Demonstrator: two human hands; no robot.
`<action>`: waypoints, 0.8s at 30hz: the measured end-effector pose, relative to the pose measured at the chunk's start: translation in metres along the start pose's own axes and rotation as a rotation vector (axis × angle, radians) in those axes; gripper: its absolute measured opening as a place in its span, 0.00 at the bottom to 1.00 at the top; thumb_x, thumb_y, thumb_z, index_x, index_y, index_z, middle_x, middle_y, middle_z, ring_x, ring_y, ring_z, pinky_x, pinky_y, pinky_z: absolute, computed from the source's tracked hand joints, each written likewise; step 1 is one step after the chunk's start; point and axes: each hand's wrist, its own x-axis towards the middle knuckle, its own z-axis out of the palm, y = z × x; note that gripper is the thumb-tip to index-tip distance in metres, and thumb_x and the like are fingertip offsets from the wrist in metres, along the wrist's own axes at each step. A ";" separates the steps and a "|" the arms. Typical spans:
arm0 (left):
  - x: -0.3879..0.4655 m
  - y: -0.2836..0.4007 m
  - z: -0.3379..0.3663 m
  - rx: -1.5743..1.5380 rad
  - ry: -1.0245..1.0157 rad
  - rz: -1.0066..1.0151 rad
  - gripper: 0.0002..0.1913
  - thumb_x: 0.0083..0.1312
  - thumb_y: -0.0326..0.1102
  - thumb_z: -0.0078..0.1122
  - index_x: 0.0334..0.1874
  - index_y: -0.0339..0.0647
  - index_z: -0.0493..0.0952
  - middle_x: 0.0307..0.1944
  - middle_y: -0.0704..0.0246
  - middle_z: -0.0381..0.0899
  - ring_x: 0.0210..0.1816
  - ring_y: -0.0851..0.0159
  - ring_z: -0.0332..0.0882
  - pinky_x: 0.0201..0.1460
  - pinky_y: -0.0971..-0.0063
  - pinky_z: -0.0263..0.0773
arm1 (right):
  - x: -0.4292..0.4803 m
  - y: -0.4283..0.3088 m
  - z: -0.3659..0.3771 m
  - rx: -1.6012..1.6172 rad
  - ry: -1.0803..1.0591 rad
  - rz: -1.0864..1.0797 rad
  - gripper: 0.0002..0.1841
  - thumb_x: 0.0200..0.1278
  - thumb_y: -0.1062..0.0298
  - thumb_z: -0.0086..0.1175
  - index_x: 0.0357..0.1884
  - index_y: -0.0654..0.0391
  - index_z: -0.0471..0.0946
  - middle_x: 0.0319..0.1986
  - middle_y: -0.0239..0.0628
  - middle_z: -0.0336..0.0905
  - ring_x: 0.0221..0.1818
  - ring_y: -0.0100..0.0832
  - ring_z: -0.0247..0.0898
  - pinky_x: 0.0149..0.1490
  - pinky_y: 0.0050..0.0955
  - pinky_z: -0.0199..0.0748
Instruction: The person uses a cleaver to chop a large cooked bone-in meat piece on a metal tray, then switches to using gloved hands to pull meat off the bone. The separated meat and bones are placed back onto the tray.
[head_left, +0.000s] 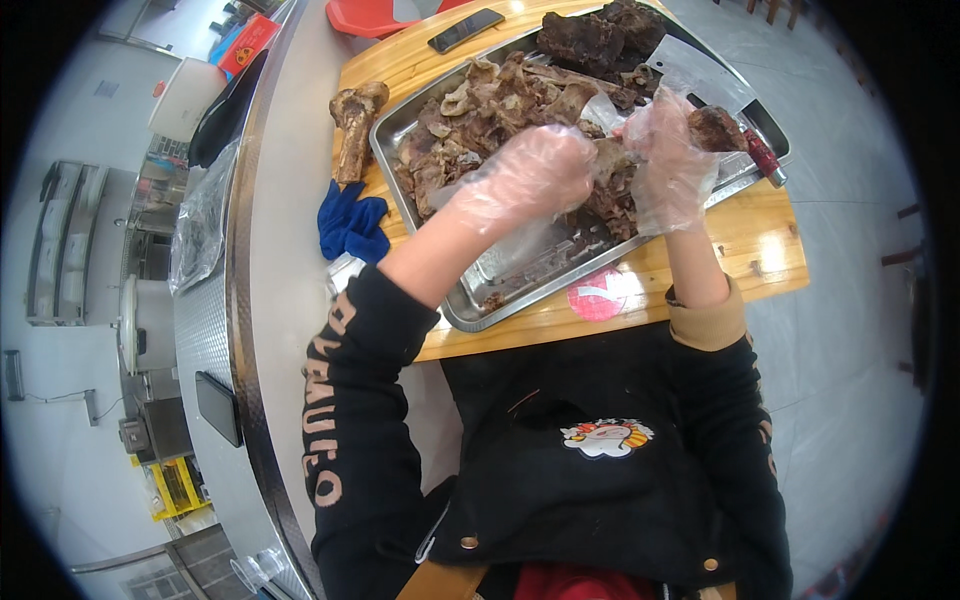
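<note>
My left hand, in a clear plastic glove, is curled over the cooked meat in a steel tray. Its fingertips are hidden, so what they grip cannot be told. My right hand, gloved too, is closed around a meaty bone, whose brown knobbed end sticks out at the right. Shreds of meat lie between and below both hands. Torn cooked meat is heaped on the tray's left and middle. At the tray's right end rests a cleaver with a red-wrapped handle over the rim.
Dark chunks of meat fill the tray's far end. Left of it, a large bone and a blue cloth lie on the wooden table. A phone lies beyond the tray. A counter runs along the left.
</note>
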 end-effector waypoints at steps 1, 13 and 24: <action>-0.011 0.001 -0.004 -0.074 0.029 -0.014 0.06 0.63 0.29 0.62 0.27 0.40 0.78 0.26 0.62 0.81 0.33 0.59 0.83 0.41 0.62 0.80 | 0.002 0.004 -0.002 -0.153 0.027 -0.120 0.22 0.79 0.73 0.49 0.72 0.56 0.71 0.48 0.39 0.83 0.48 0.32 0.81 0.52 0.34 0.81; -0.093 -0.051 -0.016 0.164 0.166 -0.375 0.14 0.69 0.42 0.66 0.44 0.36 0.83 0.37 0.49 0.84 0.43 0.44 0.84 0.46 0.53 0.77 | -0.002 -0.031 0.002 0.486 0.084 0.119 0.13 0.84 0.66 0.49 0.60 0.60 0.77 0.34 0.31 0.74 0.34 0.25 0.73 0.48 0.33 0.82; -0.046 -0.040 0.007 -0.589 0.483 -0.545 0.20 0.69 0.40 0.69 0.53 0.30 0.80 0.45 0.60 0.87 0.44 0.63 0.86 0.51 0.69 0.80 | 0.005 -0.043 0.005 0.495 0.203 0.251 0.11 0.80 0.60 0.56 0.41 0.56 0.73 0.23 0.28 0.66 0.26 0.25 0.66 0.48 0.35 0.82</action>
